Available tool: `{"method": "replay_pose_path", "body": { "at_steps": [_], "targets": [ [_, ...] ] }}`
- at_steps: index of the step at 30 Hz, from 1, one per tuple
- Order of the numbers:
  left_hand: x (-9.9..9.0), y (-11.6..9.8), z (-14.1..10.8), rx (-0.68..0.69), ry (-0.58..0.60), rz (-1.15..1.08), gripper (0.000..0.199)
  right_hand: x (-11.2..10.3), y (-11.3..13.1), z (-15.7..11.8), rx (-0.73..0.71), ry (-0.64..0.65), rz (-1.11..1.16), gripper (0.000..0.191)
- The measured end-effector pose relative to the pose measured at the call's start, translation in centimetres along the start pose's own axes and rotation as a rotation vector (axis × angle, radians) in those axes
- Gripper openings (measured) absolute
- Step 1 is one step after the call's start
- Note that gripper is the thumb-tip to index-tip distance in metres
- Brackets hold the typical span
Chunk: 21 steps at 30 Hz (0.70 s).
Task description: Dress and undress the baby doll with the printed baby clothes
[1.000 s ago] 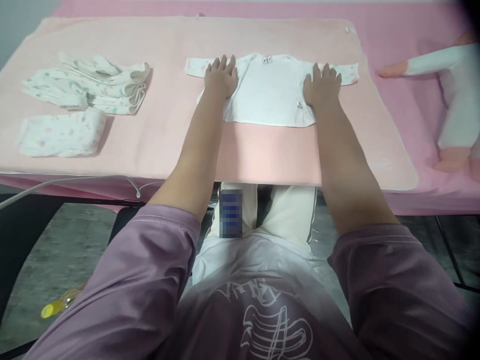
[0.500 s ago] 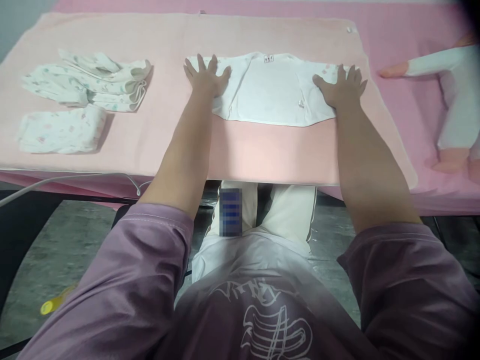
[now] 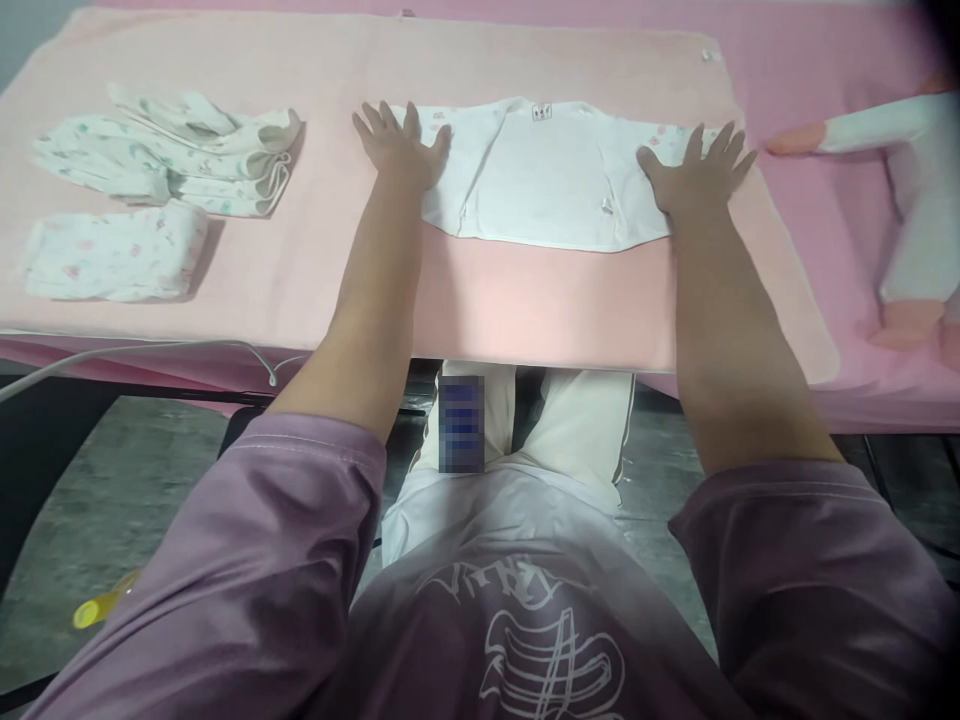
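A small white garment (image 3: 544,175) lies spread flat on the pale pink cloth (image 3: 547,310), a little printed label at its top edge. My left hand (image 3: 405,145) rests with fingers spread on its left sleeve end, partly over the pink cloth. On the right sleeve end lies my right hand (image 3: 697,175), its fingers also fanned out. Neither hand grips anything. Faint pink prints show on the sleeves beside both hands.
At the left lie a folded green-patterned garment (image 3: 225,165) and a folded pink-patterned one (image 3: 116,255). A doll in white clothing (image 3: 919,210) is at the right edge. A white cable (image 3: 165,348) runs along the table's front left edge.
My hands have slid slightly outward, the left one to the left and the right one to the right. More of both sleeves shows between them.
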<state>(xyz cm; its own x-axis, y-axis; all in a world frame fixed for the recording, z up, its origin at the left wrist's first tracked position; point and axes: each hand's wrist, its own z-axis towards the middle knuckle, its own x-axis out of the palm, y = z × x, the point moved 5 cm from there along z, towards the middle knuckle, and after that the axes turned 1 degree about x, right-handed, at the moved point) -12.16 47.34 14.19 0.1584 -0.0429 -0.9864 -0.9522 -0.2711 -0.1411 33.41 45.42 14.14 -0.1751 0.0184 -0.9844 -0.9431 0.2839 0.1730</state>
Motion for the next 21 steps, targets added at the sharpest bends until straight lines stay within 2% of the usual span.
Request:
{"method": "replay_pose_path", "body": {
  "at_steps": [2,4,8,12,16,21],
  "targets": [
    [-0.2,-0.9,0.3,0.011,-0.010,0.109,0.085,0.2,0.8,0.5,-0.107,-0.031,-0.013,0.104],
    [-0.4,-1.8,0.4,0.039,-0.043,0.193,0.076,0.3,1.9,1.0,-0.223,-0.059,-0.027,0.089],
    [-0.3,-2.2,0.5,0.086,-0.071,0.181,0.079,0.4,3.2,1.3,-0.308,-0.055,-0.194,0.077],
    [0.2,-0.9,0.0,0.069,-0.031,-0.008,0.113,0.2,2.1,0.5,-0.212,-0.010,-0.116,0.082],
    [0.2,0.0,-0.5,0.036,-0.010,-0.082,0.143,0.4,0.1,0.0,-0.026,0.036,-0.009,0.112],
    [-0.2,0.2,-0.8,0.021,0.015,-0.155,0.185,0.3,-0.1,0.0,0.008,0.097,0.092,0.120]
  ]
}}
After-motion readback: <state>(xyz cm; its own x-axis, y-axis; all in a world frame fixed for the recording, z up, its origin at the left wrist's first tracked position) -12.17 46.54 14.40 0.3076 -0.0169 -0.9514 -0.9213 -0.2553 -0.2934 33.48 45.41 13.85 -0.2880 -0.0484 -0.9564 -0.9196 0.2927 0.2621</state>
